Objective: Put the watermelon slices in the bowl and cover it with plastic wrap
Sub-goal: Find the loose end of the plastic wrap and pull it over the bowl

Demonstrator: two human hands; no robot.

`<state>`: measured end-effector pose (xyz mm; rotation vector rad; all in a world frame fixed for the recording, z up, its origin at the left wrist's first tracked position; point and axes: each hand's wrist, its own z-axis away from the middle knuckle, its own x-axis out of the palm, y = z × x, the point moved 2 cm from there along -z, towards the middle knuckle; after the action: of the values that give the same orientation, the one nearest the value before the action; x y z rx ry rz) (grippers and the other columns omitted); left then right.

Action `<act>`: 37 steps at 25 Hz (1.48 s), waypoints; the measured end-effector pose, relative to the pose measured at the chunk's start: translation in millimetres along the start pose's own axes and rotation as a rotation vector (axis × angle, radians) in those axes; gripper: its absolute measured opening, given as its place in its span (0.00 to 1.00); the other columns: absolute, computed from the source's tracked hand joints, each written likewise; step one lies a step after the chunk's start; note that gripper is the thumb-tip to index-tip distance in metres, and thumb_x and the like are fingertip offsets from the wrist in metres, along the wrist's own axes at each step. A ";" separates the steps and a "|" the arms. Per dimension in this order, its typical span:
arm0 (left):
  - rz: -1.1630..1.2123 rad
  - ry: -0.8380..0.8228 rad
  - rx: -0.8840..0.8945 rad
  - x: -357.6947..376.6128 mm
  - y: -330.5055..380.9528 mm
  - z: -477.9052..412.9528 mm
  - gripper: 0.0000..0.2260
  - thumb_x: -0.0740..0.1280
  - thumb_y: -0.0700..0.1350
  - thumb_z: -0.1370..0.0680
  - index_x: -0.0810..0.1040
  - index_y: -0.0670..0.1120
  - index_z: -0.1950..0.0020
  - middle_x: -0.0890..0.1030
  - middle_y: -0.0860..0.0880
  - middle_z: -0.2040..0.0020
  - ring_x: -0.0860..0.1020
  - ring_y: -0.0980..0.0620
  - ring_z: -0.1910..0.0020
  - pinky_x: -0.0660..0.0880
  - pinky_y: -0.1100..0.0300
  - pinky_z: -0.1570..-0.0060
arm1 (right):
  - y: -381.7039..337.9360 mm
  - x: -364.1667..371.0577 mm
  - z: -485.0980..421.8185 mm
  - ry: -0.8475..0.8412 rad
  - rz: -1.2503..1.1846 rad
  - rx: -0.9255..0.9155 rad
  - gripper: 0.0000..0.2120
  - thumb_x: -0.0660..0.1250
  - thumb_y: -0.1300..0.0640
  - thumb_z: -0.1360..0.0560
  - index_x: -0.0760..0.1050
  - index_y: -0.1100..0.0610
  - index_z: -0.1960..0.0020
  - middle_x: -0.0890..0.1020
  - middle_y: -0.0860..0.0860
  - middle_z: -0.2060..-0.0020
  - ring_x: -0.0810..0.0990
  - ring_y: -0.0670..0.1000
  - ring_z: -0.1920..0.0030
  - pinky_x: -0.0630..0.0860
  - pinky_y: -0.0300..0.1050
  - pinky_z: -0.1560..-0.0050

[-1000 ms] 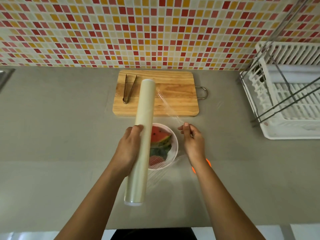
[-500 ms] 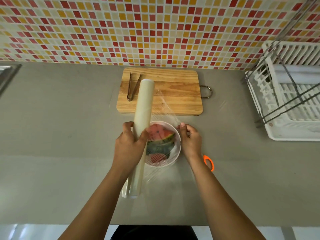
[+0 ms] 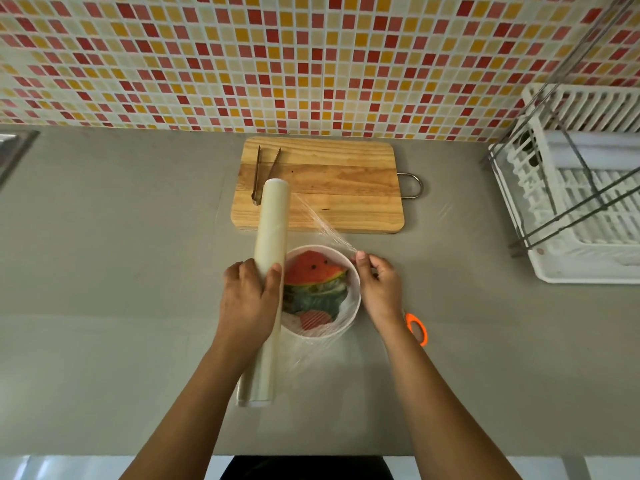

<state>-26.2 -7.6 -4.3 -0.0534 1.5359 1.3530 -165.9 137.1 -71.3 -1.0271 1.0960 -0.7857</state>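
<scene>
Lowered beside the bowl point(image 3: 313, 337), the roll point(image 3: 272, 230) is being clasped by the left grip point(image 3: 247, 299) so the right grip point(image 3: 379, 289), pinching film point(image 3: 325, 226), is stretching it taut.

Cutting board point(image 3: 346, 188) behind bowl point(image 3: 354, 289) — scissors point(image 3: 424, 336) right

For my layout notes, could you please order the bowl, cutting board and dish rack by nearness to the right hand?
From the right hand:
1. The bowl, directly left.
2. The cutting board, toward the wall.
3. The dish rack, far right.
</scene>
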 end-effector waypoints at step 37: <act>0.238 -0.249 -0.145 -12.3 -23.3 -17.5 0.25 0.68 0.62 0.29 0.74 0.49 0.38 0.80 0.49 0.48 0.79 0.47 0.50 0.77 0.50 0.50 | 8.3 22.2 28.1 -0.033 -0.178 0.237 0.18 0.52 0.48 0.19 0.76 0.50 0.60 0.80 0.43 0.62 0.78 0.35 0.63 0.68 0.23 0.69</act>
<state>-17.4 -36.0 -15.2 0.2063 1.2627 1.5929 -132.4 127.4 -83.0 -0.9401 0.8672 -1.0126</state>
